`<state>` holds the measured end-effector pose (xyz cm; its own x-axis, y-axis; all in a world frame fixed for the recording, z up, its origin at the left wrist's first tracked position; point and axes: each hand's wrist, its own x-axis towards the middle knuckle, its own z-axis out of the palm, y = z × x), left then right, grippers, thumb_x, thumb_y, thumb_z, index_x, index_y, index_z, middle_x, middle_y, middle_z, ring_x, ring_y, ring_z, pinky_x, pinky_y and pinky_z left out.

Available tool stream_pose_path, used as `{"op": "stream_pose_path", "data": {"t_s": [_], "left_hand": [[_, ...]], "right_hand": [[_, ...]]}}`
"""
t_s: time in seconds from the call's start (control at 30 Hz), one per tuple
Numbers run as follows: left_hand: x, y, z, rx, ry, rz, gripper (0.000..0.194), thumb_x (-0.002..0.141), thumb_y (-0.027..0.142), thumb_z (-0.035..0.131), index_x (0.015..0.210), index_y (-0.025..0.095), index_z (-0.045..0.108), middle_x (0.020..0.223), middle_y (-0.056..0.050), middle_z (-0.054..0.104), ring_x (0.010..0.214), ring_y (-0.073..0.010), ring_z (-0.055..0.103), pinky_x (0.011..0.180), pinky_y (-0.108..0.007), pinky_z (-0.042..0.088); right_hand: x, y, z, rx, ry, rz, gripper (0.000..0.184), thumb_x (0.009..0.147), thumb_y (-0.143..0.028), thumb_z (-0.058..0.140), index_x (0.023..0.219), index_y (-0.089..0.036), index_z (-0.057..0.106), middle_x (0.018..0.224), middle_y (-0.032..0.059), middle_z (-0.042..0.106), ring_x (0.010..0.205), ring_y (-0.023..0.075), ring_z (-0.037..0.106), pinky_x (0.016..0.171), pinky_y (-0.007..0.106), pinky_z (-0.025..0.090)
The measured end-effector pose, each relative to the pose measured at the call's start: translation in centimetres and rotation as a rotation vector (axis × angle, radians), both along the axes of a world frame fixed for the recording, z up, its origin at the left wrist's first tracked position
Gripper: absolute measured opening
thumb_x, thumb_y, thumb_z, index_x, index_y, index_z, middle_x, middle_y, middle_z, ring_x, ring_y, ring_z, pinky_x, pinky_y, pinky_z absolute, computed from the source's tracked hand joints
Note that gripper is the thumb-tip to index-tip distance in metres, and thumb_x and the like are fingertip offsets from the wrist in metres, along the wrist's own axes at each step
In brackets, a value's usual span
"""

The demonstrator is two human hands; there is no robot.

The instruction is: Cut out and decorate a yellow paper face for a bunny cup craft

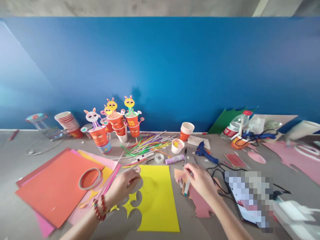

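My left hand (pixel 128 182), with red bead bracelets on its wrist, is closed over the cut left edge of a yellow paper sheet (pixel 160 200). Rounded pieces have been cut out of that edge. What its curled fingers hold, if anything, is hidden. To the right of the sheet, my right hand (pixel 198 178) is closed in a pinch above pink and orange paper scraps (pixel 200 201). Whether something small is in it I cannot make out. A white marker (pixel 187 187) lies just below its fingers, and a dark pen (pixel 185 156) is just beyond them.
Orange paper sheets (pixel 57 186) with a tape roll (pixel 89 178) lie left. Paper-cup rabbit figures (pixel 98 136) stand behind. Colourful pipe cleaners (pixel 147 143), a glue stick (pixel 175 159), a small cup (pixel 177 145) and a blue glue gun (pixel 205 151) lie ahead. A phone (pixel 245 200) with cables is right.
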<state>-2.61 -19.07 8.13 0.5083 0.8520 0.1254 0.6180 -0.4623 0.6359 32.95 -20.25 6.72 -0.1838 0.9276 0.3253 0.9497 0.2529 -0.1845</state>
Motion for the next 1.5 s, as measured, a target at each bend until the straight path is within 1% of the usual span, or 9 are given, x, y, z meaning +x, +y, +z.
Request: {"op": "stream_pose_path", "data": {"t_s": [0.17, 0.33, 0.5, 0.73, 0.83, 0.97, 1.27, 1.4, 1.5], "left_hand": [[-1.1, -1.1, -1.2, 0.077, 0.030, -0.005, 0.022, 0.091, 0.032, 0.057, 0.110, 0.026, 0.067, 0.110, -0.009, 0.068, 0.105, -0.0269, 0.062, 0.091, -0.042, 0.050], [-1.2, -3.6, -3.1, 0.123, 0.107, -0.071, 0.068, 0.074, 0.039, 0.078, 0.135, 0.029, 0.050, 0.135, -0.010, 0.055, 0.125, -0.0339, 0.049, 0.104, -0.051, 0.044], [-1.2, -5.0, -4.7, 0.172, 0.132, -0.036, 0.055, 0.079, 0.033, 0.073, 0.130, 0.025, 0.052, 0.142, -0.012, 0.050, 0.132, -0.0342, 0.044, 0.109, -0.053, 0.040], [-1.4, -5.3, -5.1, 0.198, 0.116, -0.033, 0.053, 0.083, 0.035, 0.072, 0.129, 0.023, 0.051, 0.143, -0.012, 0.049, 0.136, -0.0320, 0.041, 0.114, -0.052, 0.038], [-1.4, -5.4, -5.2, 0.201, 0.112, -0.039, 0.051, 0.084, 0.035, 0.071, 0.129, 0.023, 0.051, 0.144, -0.012, 0.048, 0.137, -0.0324, 0.040, 0.114, -0.053, 0.037], [-1.5, -5.5, -5.4, 0.211, 0.109, -0.044, 0.050, 0.084, 0.035, 0.071, 0.129, 0.023, 0.051, 0.144, -0.012, 0.048, 0.137, -0.0324, 0.041, 0.114, -0.053, 0.037], [-1.6, -5.3, -5.2, 0.239, 0.087, -0.085, 0.054, 0.084, 0.046, 0.070, 0.131, 0.023, 0.053, 0.141, -0.014, 0.051, 0.135, -0.0336, 0.043, 0.113, -0.054, 0.037], [-1.3, -5.4, -5.2, 0.229, 0.051, -0.073, 0.055, 0.084, 0.047, 0.071, 0.129, 0.022, 0.052, 0.140, -0.015, 0.052, 0.134, -0.0334, 0.044, 0.112, -0.053, 0.037], [-1.2, -5.7, -5.3, 0.198, -0.003, -0.040, 0.056, 0.082, 0.046, 0.073, 0.128, 0.023, 0.051, 0.138, -0.015, 0.052, 0.132, -0.0335, 0.046, 0.109, -0.052, 0.041]], "right_hand": [[-4.1, -3.7, -0.3, -0.080, 0.194, 0.170, 0.016, 0.094, -0.022, 0.049, 0.090, -0.024, 0.064, 0.089, 0.0057, 0.073, 0.083, 0.0235, 0.071, 0.072, 0.033, 0.055], [-5.8, -3.9, -1.5, -0.188, 0.526, 0.124, 0.032, 0.094, -0.032, 0.051, 0.125, -0.025, 0.055, 0.122, 0.0109, 0.069, 0.097, 0.0237, 0.072, 0.076, 0.034, 0.062], [-6.5, -2.5, -1.7, -0.346, 0.887, 0.111, 0.043, 0.093, -0.042, 0.054, 0.132, -0.026, 0.052, 0.143, 0.0106, 0.055, 0.134, 0.0257, 0.051, 0.096, 0.036, 0.056], [-6.7, -2.0, -1.4, -0.483, 1.218, -0.029, 0.047, 0.085, -0.054, 0.063, 0.124, -0.027, 0.061, 0.134, 0.0116, 0.063, 0.127, 0.0307, 0.056, 0.087, 0.039, 0.059], [-7.1, -2.0, -2.2, -0.438, 1.136, -0.058, 0.049, 0.083, -0.052, 0.064, 0.124, -0.025, 0.061, 0.128, 0.0120, 0.066, 0.118, 0.0308, 0.063, 0.084, 0.040, 0.060], [-7.8, -2.2, -3.0, -0.279, 0.981, -0.001, 0.049, 0.085, -0.048, 0.062, 0.128, -0.027, 0.057, 0.139, 0.0106, 0.058, 0.132, 0.0294, 0.052, 0.092, 0.039, 0.057], [-7.2, -2.5, -1.6, -0.326, 1.180, -0.057, 0.046, 0.081, -0.047, 0.069, 0.122, -0.027, 0.061, 0.133, 0.0105, 0.063, 0.119, 0.0308, 0.061, 0.093, 0.043, 0.055], [-7.6, -2.5, -1.9, -0.410, 1.115, 0.061, 0.036, 0.082, -0.048, 0.068, 0.107, -0.023, 0.066, 0.101, 0.0058, 0.072, 0.083, 0.0236, 0.068, 0.074, 0.035, 0.057], [-7.7, -2.3, -2.4, -0.426, 0.958, 0.124, 0.030, 0.085, -0.051, 0.063, 0.084, -0.021, 0.066, 0.070, -0.0004, 0.065, 0.068, 0.0197, 0.062, 0.062, 0.029, 0.053]]}}
